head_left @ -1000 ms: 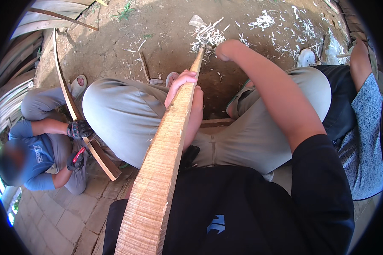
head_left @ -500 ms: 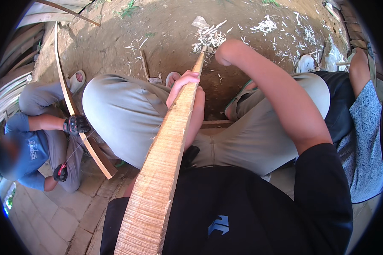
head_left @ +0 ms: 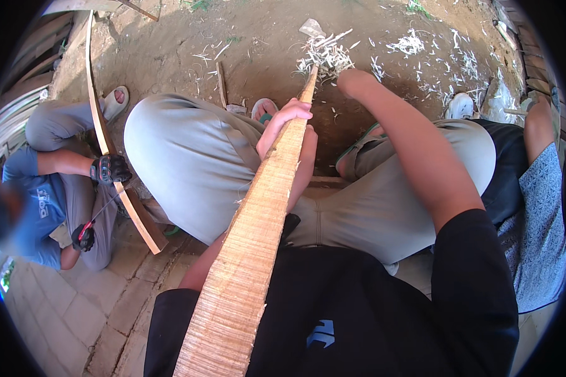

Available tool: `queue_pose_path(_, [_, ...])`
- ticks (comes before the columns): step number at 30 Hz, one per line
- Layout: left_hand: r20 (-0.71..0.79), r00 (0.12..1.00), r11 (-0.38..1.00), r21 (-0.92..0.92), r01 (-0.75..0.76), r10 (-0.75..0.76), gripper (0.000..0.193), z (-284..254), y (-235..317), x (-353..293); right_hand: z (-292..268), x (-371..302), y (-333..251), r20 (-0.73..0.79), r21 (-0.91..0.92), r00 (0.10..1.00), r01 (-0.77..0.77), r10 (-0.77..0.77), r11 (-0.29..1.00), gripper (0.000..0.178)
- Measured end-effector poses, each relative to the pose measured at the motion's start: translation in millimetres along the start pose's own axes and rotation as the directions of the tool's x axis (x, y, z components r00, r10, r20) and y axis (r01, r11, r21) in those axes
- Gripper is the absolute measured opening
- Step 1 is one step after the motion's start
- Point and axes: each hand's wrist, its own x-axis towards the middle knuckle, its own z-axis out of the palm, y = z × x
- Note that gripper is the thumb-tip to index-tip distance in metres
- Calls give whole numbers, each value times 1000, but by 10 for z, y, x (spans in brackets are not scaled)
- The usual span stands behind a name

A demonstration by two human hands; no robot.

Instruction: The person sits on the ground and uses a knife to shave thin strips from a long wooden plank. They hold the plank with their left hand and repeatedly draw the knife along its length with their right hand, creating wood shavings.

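Observation:
A long rough-sawn wooden plank (head_left: 242,251) runs from the lower edge up between my knees, narrowing to a thin far tip. My left hand (head_left: 284,122) is closed round its narrow part, fingers over the left edge, the rest of the hand beneath. Beside the tip, on its right, is my right hand (head_left: 353,81), bent down at the wrist. Its fingers are hidden, and so is anything in them. Pale wood shavings (head_left: 330,56) lie heaped on the dirt by the tip.
At left, a seated co-worker in black gloves (head_left: 111,168) holds a long curved wooden strip (head_left: 101,125) and a red-handled tool (head_left: 87,229). Another person's patterned blue garment (head_left: 537,232) is close on my right. More shavings (head_left: 408,44) litter the ground; a thin stick (head_left: 221,83) lies beyond my left knee.
The view has shifted slightly, so the plank and both hands appear further right. My left hand keeps its hold, and my right hand remains beside the tip.

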Motion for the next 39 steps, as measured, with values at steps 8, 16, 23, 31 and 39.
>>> queue_pose_path(8, [-20,998,997,-52,53,-54,29,7,13,-10,-832,-672,-203,221,115,971,-113,86,987,18])
queue_pose_path(16, [-24,1000,1000,-26,-9,9,30,-10,18,-15,-944,-919,-321,121,-114,993,14,0,993,23])
queue_pose_path(23, [-24,1000,1000,-16,-20,20,32,-46,42,-16,-636,-739,-488,41,47,996,-77,76,996,30])
queue_pose_path(31, [-14,993,993,4,-121,121,32,-9,-28,28,-146,-143,-99,18,67,997,-71,70,995,29])
queue_pose_path(39, [-10,998,997,-44,56,-57,29,-19,21,-17,-796,-594,-265,175,-99,984,53,-35,994,22])
